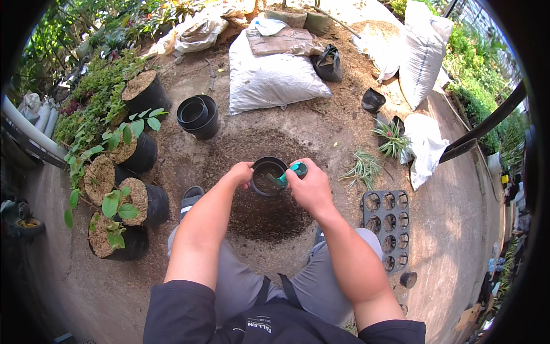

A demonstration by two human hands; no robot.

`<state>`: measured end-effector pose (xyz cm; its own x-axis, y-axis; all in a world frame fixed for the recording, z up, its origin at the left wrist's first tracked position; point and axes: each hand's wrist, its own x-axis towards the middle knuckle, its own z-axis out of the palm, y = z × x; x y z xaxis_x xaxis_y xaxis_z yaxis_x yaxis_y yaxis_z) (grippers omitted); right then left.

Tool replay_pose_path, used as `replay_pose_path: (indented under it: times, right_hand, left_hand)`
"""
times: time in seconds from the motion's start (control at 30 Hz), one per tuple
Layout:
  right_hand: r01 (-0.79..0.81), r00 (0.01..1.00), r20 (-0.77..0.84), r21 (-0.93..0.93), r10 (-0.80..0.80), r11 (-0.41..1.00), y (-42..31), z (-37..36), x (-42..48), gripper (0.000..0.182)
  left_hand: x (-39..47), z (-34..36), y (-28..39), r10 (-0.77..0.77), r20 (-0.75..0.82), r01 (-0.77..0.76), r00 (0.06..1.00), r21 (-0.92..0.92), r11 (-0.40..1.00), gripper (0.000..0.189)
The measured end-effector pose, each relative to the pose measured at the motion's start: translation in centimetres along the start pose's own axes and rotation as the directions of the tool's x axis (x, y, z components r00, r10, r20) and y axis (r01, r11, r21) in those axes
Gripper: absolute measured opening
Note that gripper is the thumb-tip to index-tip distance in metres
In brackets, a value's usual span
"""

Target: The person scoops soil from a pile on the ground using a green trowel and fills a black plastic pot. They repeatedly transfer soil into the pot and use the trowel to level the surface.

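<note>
Between my knees is a round black plastic pot (267, 162) with some dark soil in its bottom. My left hand (243, 174) grips the pot's left rim. In my right hand (311, 184) is a green hand trowel (281, 179), held by its handle over the pot's right rim. The blade reaches down into the pot, its tip at the soil. Beneath and in front of the pot spreads a pile of dark soil mix (270, 221) on the ground.
Nested black pots (198, 124) stand ahead on the left. Several potted plants (144, 206) line the left side. A white sack (275, 81) lies ahead. To the right are a spider plant (363, 167), a bromeliad (392, 139) and a black pot tray (380, 232).
</note>
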<state>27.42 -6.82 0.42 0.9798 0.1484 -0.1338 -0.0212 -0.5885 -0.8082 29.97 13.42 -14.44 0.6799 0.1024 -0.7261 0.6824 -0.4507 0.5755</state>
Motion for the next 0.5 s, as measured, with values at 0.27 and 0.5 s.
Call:
replay_pose_path:
  times: [0.27,0.5]
  right_hand:
    - [0.008,0.999,0.052,0.066,-0.011,0.998,0.7,1.1,-0.4,0.021]
    - [-0.153,0.981,0.126,0.036,0.148,0.988,1.4,3.0,0.0,0.038]
  left_hand:
    - [-0.8,-0.1,0.4,0.047,0.073,-0.044,0.996,-0.032,0.999,0.034]
    - [-0.6,-0.5,0.0,0.062,0.096,-0.061,0.993,-0.008,0.998,0.036]
